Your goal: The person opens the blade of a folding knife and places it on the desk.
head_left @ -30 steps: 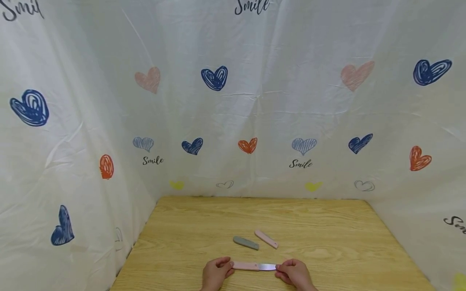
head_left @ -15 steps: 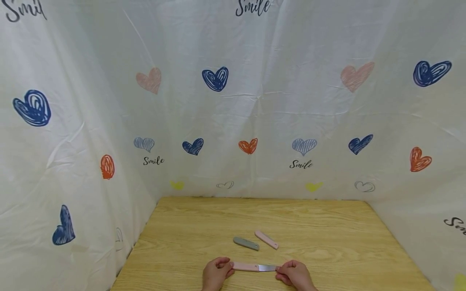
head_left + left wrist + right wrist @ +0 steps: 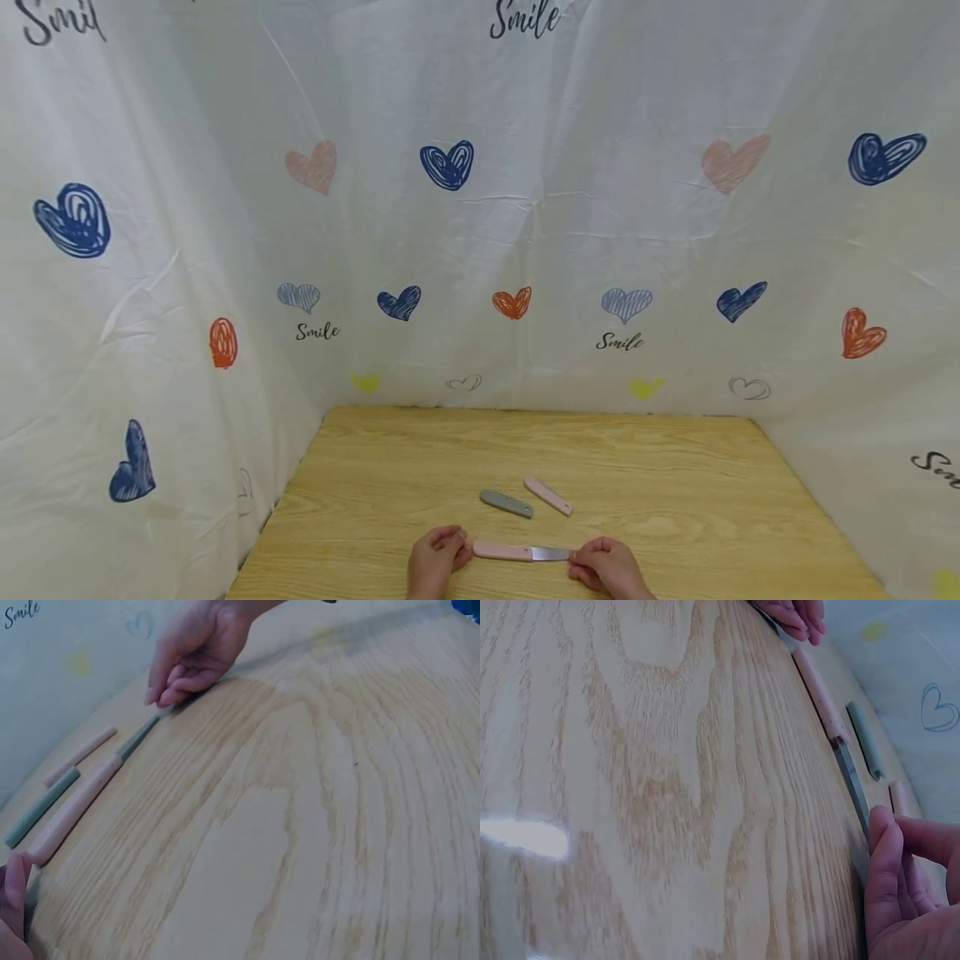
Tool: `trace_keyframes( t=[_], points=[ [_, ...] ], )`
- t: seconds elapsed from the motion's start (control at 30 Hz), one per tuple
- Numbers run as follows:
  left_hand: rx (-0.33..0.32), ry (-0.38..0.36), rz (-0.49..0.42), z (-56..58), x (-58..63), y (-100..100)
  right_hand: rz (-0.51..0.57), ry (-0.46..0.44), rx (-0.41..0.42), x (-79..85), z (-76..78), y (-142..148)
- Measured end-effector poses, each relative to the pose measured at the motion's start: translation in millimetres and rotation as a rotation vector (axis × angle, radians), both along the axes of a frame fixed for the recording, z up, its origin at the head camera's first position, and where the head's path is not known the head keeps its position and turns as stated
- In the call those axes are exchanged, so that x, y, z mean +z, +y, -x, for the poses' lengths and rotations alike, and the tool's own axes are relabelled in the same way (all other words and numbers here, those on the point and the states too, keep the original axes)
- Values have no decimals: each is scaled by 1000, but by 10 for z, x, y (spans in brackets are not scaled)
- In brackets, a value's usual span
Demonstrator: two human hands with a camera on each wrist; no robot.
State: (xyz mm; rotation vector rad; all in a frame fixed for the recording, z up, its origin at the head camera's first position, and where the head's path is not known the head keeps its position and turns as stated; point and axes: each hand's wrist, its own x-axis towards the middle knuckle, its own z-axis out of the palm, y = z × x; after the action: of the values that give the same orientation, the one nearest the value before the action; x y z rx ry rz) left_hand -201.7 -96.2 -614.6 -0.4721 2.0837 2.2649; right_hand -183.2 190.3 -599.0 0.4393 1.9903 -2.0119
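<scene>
An unfolded pocket knife with a pink handle [image 3: 502, 551] and a shiny metal blade [image 3: 550, 554] lies crosswise near the front of the table. My right hand [image 3: 609, 567] pinches the tip of the blade between thumb and fingers, which cover the very end of it. My left hand [image 3: 437, 560] is beside the handle's left end, its fingers loosely bent and just off the handle. Behind this knife lie a folded grey-green pocket knife [image 3: 506, 503] and a folded pink one [image 3: 548, 496], both slanting down to the right.
A wood-grain table [image 3: 675, 475] carries the knives. White cloth [image 3: 525, 233] printed with hearts and the word Smile hangs behind the table and along both sides.
My left hand has let go of the handle's end and shifted slightly left, uncovering it. My right hand stays at the blade tip. The folded knives have not moved.
</scene>
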Motion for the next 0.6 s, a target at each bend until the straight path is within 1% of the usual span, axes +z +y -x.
trace_keyframes(
  t=[0.1,0.23,0.37,0.47,0.6],
  points=[
    [28,24,-48,56,18,-84,22,42,-13,56,17,0],
    [59,49,-71,145,99,-149,-34,83,-41,145,113,-33],
    [67,49,-53,237,162,-165,-79,109,-62,203,227,-94],
    [68,35,-35,301,177,-157,-75,115,-82,230,302,-154],
    [60,40,-30,369,200,-137,-55,140,-95,272,379,-238]
  ],
)
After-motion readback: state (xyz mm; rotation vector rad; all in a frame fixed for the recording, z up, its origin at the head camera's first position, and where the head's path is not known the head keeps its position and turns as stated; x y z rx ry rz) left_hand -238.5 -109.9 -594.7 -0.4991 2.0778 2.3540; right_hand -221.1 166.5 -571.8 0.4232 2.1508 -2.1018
